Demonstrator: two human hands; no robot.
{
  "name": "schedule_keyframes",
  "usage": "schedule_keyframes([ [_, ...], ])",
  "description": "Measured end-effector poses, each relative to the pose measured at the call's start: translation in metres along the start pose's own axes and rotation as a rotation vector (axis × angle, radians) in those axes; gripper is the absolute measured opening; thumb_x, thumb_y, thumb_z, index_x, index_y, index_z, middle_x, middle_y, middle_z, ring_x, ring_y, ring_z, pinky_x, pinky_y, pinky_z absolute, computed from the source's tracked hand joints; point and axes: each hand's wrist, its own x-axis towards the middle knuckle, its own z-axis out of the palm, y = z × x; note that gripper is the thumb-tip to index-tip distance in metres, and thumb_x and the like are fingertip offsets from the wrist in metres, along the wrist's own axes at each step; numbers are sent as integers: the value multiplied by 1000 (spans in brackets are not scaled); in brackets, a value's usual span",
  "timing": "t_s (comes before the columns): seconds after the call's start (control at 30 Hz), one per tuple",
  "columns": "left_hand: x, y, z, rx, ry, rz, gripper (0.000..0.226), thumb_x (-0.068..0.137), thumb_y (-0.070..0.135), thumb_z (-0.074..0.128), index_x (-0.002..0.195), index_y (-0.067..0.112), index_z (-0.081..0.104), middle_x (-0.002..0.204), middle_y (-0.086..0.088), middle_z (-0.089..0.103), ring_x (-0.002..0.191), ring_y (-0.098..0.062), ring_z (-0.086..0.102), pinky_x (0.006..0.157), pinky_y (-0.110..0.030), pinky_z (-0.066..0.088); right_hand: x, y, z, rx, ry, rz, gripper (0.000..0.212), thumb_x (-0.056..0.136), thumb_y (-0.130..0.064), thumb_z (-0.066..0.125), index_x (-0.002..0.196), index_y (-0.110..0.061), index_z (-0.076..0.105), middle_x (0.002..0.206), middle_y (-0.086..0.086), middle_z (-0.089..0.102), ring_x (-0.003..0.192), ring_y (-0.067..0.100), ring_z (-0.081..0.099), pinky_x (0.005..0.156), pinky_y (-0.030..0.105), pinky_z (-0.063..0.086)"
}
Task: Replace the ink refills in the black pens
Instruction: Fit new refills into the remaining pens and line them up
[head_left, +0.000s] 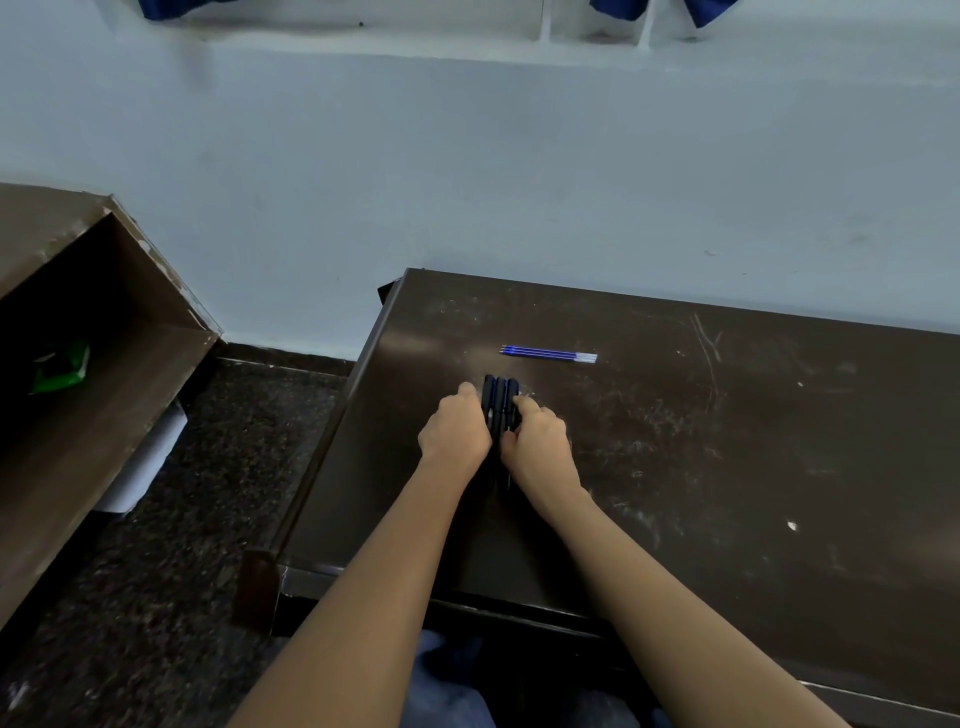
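Note:
Three black pens lie side by side on the dark brown desk, pointing away from me. My left hand presses against their left side and my right hand against their right side, squeezing the bundle between curled fingers. The near ends of the pens are hidden between my hands. A little farther back lie several blue ink refills, close together, running left to right with clear ends at the right.
The desk's left edge drops to a dark speckled floor. A second brown desk stands at the left with a green packet on its shelf. A pale blue wall runs behind.

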Motion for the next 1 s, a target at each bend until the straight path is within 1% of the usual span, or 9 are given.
schedule_keyframes([
  [0.1,0,0,0,0,-2,0,29,91,13,54,119,10,48,113,-12,61,98,-27,62,77,-36,48,0,1,2,5,9,13,41,90,-5,49,130,-11,50,114,13,57,100,23,56,77,25,41],
  [0.2,0,0,0,-2,-9,-1,30,91,12,55,119,11,48,113,-12,61,99,-27,62,79,-38,50,0,1,4,2,24,13,39,90,-5,49,128,-11,50,113,13,57,94,22,56,76,28,45],
  [0.3,0,0,0,2,-12,-7,31,91,13,55,120,11,48,113,-11,61,100,-28,62,80,-38,50,1,3,5,-2,26,7,38,90,-5,49,128,-11,51,112,13,57,84,15,47,74,25,43],
  [0.43,0,0,-1,6,-15,-8,31,91,14,56,121,11,48,113,-11,61,98,-26,62,77,-36,48,2,5,6,12,16,4,39,90,-5,50,129,-11,50,114,13,57,84,13,45,74,23,41],
  [0.6,-2,1,-3,11,-14,-10,30,91,15,55,120,11,48,113,-10,61,95,-24,61,72,-34,45,5,8,8,35,16,11,37,91,-7,51,128,-11,51,114,13,58,84,13,48,76,23,44],
  [0.7,-2,2,-5,11,-7,-20,28,92,15,54,119,12,47,112,-9,60,83,-18,53,69,-31,42,6,9,5,51,40,12,35,90,-8,50,124,-10,53,109,13,58,87,16,50,83,31,50],
  [0.77,-1,2,-6,6,3,-26,27,92,15,54,118,12,47,111,-9,59,81,-17,51,68,-31,42,7,11,-1,49,82,13,33,89,-8,49,122,-9,54,104,12,57,88,18,50,82,33,48],
  [0.9,-2,5,-9,-2,31,-28,28,92,15,55,119,11,47,113,-10,58,87,-21,55,68,-32,41,12,24,-20,-11,204,23,36,89,-9,51,125,-9,56,112,13,56,106,27,53,88,40,49],
  [1.0,-2,8,-8,-11,58,-12,28,92,16,56,118,12,47,114,-10,57,93,-23,57,68,-31,40,23,34,-35,-92,239,-15,36,90,-8,51,125,-8,58,116,13,57,112,29,50,91,40,47],
])
